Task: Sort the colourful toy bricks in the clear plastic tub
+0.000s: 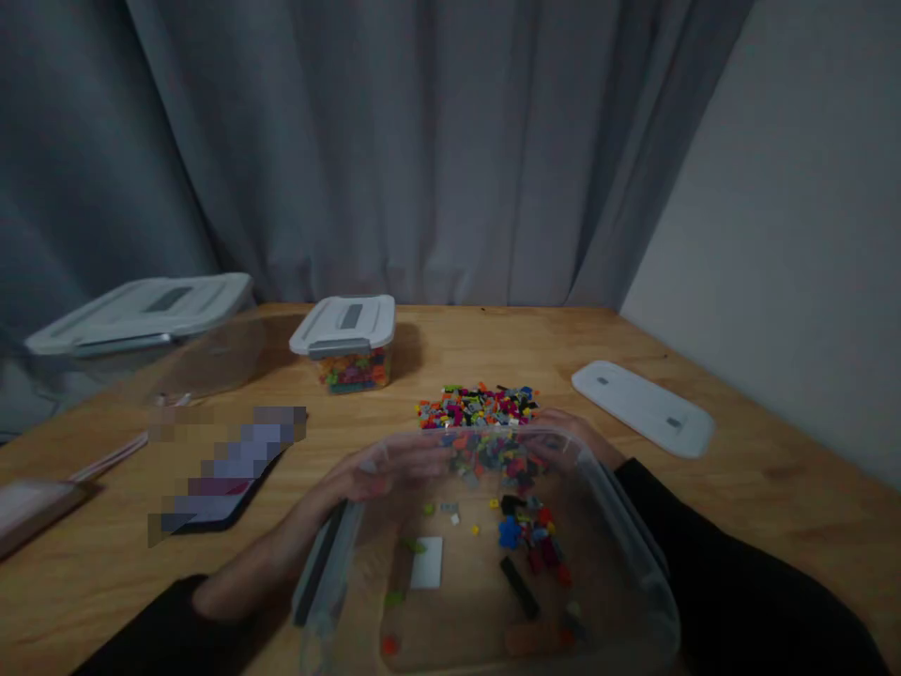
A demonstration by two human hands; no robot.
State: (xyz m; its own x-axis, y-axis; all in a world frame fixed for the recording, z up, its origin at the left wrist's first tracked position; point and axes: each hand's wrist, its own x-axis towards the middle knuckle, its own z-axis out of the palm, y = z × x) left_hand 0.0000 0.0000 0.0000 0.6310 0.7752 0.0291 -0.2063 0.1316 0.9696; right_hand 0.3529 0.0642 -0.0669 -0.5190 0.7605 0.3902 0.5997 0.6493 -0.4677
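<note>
Your left hand [366, 479] and right hand [563, 434] each grasping a side of the clear plastic bin [493, 554] tilted at the bench's near edge, loose bricks inside, pile of coloured bricks [477, 406] mid-bench just beyond, 1 white lid [642, 407] toward the right edge.

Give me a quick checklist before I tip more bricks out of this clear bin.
1. Left hand on the bin: ok, it grips the bin's left side near the rim.
2. Right hand on the bin: ok, it holds the far right rim.
3. Bricks left inside: ok, a few loose ones lie on the bottom.
4. Landing spot: ok, the brick pile sits just past the rim on the table.
5. Lid out of the way: ok, it lies flat to the right.
6. Phone clear of the spill: cannot tell, it lies close on the left.
</note>
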